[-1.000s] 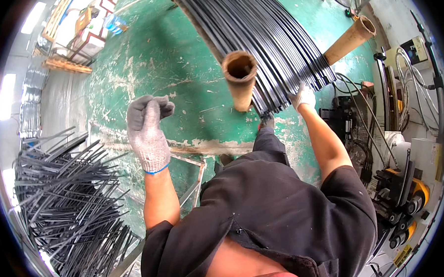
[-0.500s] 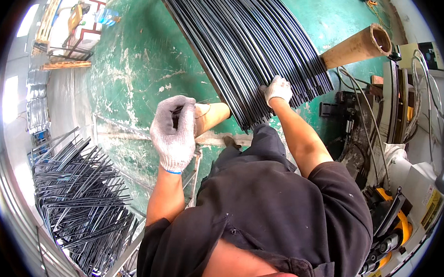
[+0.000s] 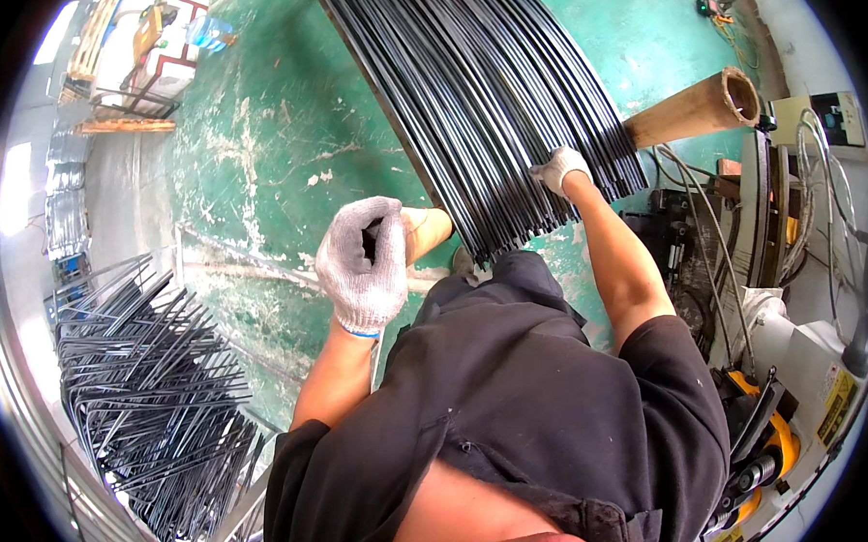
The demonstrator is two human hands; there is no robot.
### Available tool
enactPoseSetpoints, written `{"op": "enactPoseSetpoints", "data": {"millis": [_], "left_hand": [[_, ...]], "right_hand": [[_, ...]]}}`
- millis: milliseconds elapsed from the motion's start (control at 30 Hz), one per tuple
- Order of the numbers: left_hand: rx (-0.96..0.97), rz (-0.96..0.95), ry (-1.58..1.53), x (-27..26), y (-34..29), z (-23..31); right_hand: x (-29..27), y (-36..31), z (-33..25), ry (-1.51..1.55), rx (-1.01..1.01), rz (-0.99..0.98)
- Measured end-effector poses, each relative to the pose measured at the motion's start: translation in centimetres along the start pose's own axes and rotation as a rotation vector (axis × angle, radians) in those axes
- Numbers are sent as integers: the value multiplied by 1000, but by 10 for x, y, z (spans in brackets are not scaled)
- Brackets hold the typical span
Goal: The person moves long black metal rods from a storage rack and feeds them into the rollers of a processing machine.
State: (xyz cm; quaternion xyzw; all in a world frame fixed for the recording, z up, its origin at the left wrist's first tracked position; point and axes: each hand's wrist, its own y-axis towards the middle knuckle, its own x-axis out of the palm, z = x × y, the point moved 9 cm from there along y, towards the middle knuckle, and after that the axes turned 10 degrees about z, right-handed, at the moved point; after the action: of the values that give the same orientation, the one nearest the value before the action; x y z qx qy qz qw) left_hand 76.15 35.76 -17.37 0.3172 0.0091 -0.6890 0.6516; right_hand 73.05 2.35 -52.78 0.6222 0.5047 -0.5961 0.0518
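A wide layer of long black rods (image 3: 480,108) lies side by side in front of me, their near ends in an uneven row. My right hand (image 3: 560,170), in a pale knit glove, is closed at the rods near those ends, its fingertips pinched on a black rod. Off to the left of the layer, my left hand (image 3: 362,263) is raised in a grey-white glove. Its fingers curl round to the thumb and leave a dark hollow; whatever they may hold is hidden. Just behind this hand a tan tube (image 3: 428,232) reaches toward the rods' left edge.
Another thick tan tube (image 3: 698,106) sticks out at the layer's right edge. A heap of bent black rods (image 3: 157,395) fills the lower left. Machinery with hanging cables (image 3: 716,254) and a yellow-and-black tool (image 3: 775,451) stand along the right. The green floor (image 3: 266,118) is worn.
My right hand has shifted slightly right along the row of rods. My left hand has moved a little right and down, still curled. The view has tilted slightly.
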Motion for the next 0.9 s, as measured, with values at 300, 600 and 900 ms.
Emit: {"op": "enactPoseSetpoints", "data": {"millis": [300, 600, 900], "left_hand": [[617, 37, -126, -14, -23, 35], [798, -233, -182, 1, -73, 34], [-128, -591, -648, 124, -164, -63]], "right_hand": [[-3, -46, -20, 765, 177, -196], [-5, -215, 40, 182, 33, 262], [70, -572, 198, -42, 525, 222]]}}
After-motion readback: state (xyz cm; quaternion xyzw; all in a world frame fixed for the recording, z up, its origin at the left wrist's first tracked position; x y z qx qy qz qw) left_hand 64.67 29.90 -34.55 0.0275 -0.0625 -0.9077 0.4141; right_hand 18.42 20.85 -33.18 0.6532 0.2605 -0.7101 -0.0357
